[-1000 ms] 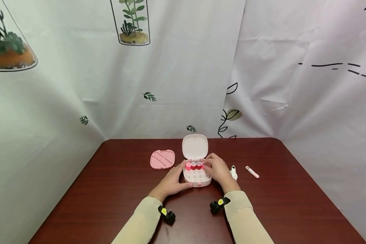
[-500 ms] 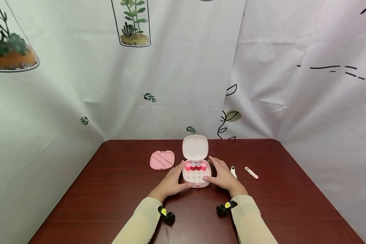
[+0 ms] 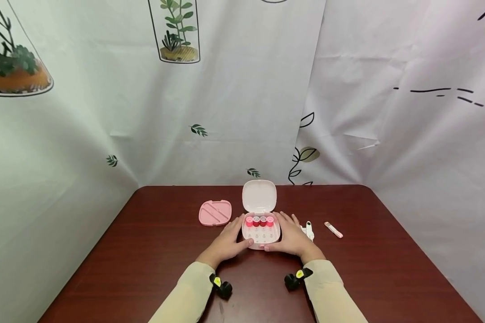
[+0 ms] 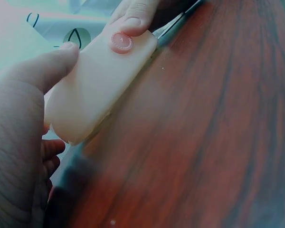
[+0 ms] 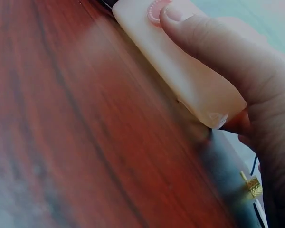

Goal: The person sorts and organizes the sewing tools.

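Observation:
A white sewing box [image 3: 260, 237] lies on the table with its lid [image 3: 259, 196] raised at the back. Inside, a row of pink and red thread spools [image 3: 256, 221] stands along the rear, with bare pegs in front of them. My left hand [image 3: 225, 242] grips the box's left side, thumb at the front corner. On the opposite side my right hand [image 3: 294, 240] holds the box, its thumb touching the round pink button [image 4: 121, 43] on the front face. The fingers behind the box are partly hidden in both wrist views.
A pink divided tray [image 3: 215, 213] lies left of the box. Just beyond my right hand is a small white item [image 3: 309, 229], partly covered by it. Farther right lies a slim pink-and-white stick [image 3: 333, 229]. A printed curtain [image 3: 234, 89] hangs behind the table.
My right hand has left the spool at the right end of the row, opened beside the box, then closed in on its right side and front. The left hand has stayed in place.

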The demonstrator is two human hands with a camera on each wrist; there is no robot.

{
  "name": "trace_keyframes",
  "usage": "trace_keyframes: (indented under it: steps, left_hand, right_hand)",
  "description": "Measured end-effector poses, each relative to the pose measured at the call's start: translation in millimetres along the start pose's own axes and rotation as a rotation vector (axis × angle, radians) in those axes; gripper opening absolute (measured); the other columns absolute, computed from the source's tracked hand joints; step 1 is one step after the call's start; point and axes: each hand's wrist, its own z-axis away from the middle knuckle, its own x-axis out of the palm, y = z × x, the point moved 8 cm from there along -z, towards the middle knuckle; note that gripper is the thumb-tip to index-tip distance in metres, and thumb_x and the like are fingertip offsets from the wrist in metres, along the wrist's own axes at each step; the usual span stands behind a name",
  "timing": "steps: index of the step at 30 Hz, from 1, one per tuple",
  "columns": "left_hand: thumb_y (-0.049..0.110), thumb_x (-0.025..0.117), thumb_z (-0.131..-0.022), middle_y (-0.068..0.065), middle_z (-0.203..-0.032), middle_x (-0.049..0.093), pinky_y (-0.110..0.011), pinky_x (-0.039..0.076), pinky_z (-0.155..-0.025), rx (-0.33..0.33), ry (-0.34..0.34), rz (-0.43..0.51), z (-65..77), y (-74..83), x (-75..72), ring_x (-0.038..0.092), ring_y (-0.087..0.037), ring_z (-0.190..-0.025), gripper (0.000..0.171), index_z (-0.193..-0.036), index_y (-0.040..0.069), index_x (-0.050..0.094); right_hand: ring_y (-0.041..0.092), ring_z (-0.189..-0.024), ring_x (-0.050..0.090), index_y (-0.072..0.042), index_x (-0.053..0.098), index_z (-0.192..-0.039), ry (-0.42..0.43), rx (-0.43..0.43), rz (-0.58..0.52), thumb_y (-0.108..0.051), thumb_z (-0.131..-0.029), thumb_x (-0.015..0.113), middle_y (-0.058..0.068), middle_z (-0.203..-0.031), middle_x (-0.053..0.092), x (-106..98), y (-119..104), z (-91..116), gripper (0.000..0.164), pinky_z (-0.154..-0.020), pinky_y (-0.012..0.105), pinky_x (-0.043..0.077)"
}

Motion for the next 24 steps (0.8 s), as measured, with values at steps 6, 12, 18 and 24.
trace_keyframes:
  steps: [6, 12, 18, 24]
  left_hand:
    - [0.044, 0.052, -0.103, -0.018, -0.163, 0.031, -0.055, 0.024, -0.120, 0.018, 0.070, 0.004, -6.8, -1.8, -19.2, 0.024, -0.036, -0.151, 0.070, -0.160, 0.008, 0.030]
    - [0.006, 0.056, -0.099, -0.024, -0.152, 0.044, -0.054, 0.030, -0.117, 0.094, 0.178, -0.039, -17.5, -18.8, -65.7, 0.038, -0.040, -0.143, 0.051, -0.149, -0.001, 0.046]
    - [-0.016, 0.049, -0.080, -0.023, -0.144, 0.050, -0.052, 0.039, -0.112, 0.046, 0.071, -0.210, -33.9, -50.4, -79.7, 0.045, -0.040, -0.136, 0.062, -0.139, 0.002, 0.059]
    - [-0.010, 0.063, -0.085, -0.020, -0.136, 0.059, -0.050, 0.041, -0.110, 0.089, -0.068, -0.353, -45.6, -54.3, -76.8, 0.050, -0.039, -0.133, 0.042, -0.124, 0.003, 0.070]
  right_hand:
    - [0.034, -0.148, 0.032, -0.012, 0.040, -0.154, 0.015, 0.005, -0.009, -0.077, -0.059, 0.080, 0.007, -0.152, 0.048, -1, 3, 1, 0.121, -0.121, 0.060, 0.009]
    - [0.034, -0.147, 0.032, -0.013, 0.041, -0.153, 0.011, -0.013, -0.031, -0.074, -0.059, 0.081, 0.008, -0.151, 0.048, 1, 0, 0, 0.118, -0.121, 0.059, 0.008]
    - [0.035, -0.146, 0.034, -0.013, 0.041, -0.153, 0.012, -0.002, -0.038, -0.072, -0.060, 0.082, 0.009, -0.151, 0.048, 2, 1, 0, 0.117, -0.121, 0.059, 0.008]
    - [0.033, -0.144, 0.037, -0.017, 0.042, -0.152, 0.033, -0.006, -0.056, -0.073, -0.059, 0.082, 0.008, -0.149, 0.050, -1, 3, 0, 0.116, -0.121, 0.059, 0.008]
